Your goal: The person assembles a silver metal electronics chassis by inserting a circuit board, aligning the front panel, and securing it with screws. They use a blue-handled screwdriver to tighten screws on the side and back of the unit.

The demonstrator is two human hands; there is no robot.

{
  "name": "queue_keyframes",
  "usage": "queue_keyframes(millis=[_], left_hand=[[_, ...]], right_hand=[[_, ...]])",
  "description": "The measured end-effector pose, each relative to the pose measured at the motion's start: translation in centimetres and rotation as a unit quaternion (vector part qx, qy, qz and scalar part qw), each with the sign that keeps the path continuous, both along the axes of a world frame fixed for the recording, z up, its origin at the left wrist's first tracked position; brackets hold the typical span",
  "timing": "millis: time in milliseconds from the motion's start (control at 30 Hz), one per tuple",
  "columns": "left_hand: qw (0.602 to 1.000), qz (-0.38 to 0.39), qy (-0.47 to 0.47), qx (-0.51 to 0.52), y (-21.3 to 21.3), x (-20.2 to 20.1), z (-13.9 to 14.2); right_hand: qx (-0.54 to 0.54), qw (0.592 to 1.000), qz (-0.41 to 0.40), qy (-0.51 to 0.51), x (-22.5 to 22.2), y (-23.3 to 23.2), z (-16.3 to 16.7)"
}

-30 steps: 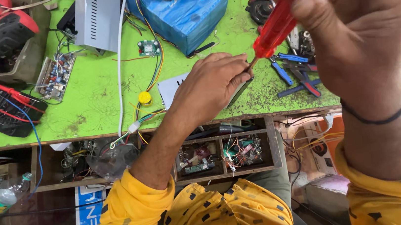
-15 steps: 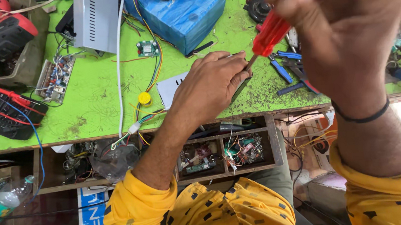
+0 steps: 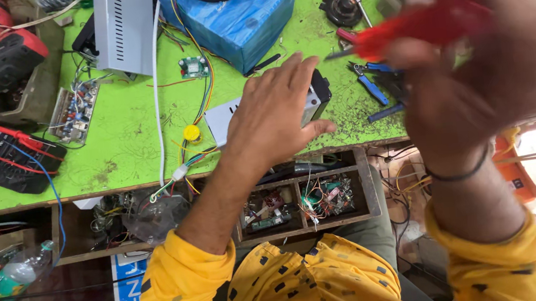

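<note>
My left hand (image 3: 276, 116) lies flat, fingers spread, on a small white box (image 3: 225, 118) with a black end on the green bench (image 3: 121, 139). My right hand (image 3: 479, 75) is raised close to the camera and blurred; it grips a red-handled screwdriver (image 3: 421, 25) whose metal tip points left, above the bench. The two hands are apart, and the screwdriver's tip touches nothing.
A blue wrapped block (image 3: 234, 15) with coiled wires and a grey metal case (image 3: 124, 27) stand at the back. A multimeter (image 3: 0, 159) with red probes lies left, blue-handled pliers (image 3: 374, 86) right. An open drawer (image 3: 300, 203) of small parts sits below the bench edge. A yellow button (image 3: 192, 132) hangs on wires.
My left hand opened from a pinch at the screwdriver's tip and now presses flat on the white box. My right hand swung the screwdriver up and level, away from the left hand.
</note>
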State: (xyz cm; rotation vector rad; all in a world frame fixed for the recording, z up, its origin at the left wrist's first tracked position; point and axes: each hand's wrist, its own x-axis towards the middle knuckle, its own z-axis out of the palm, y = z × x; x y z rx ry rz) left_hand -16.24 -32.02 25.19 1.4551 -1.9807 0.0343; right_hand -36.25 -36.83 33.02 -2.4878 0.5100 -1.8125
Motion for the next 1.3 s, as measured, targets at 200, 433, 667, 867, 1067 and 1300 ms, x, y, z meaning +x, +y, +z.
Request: queue_keyframes(millis=[200,433,667,867,1067,1300], left_hand=[[0.969,0.154,-0.127,0.144,0.0,-1.6,1.6],[0.981,0.160,0.104,0.044,9.2,2.7,7.5],[0.830,0.091,0.547,-0.052,15.6,8.4,3.0],[0.611,0.127,0.779,0.056,10.4,5.6,-12.5],[0.679,0.101,0.723,0.080,4.2,-0.6,-17.1],[0.976,0.032,0.200,-0.086,2.9,2.4,-8.6]], right_hand=[[0.016,0.999,-0.012,-0.050,-3.1,2.0,-13.4],[0.158,0.974,-0.149,0.057,-2.4,1.5,-26.5],[0.223,0.956,-0.158,0.104,-1.1,-1.5,-24.7],[0.599,0.726,0.280,-0.188,-3.9,6.0,-16.4],[0.378,0.925,-0.007,0.038,-3.9,7.9,-12.2],[0.320,0.938,-0.017,0.135,-3.6,6.7,-12.3]])
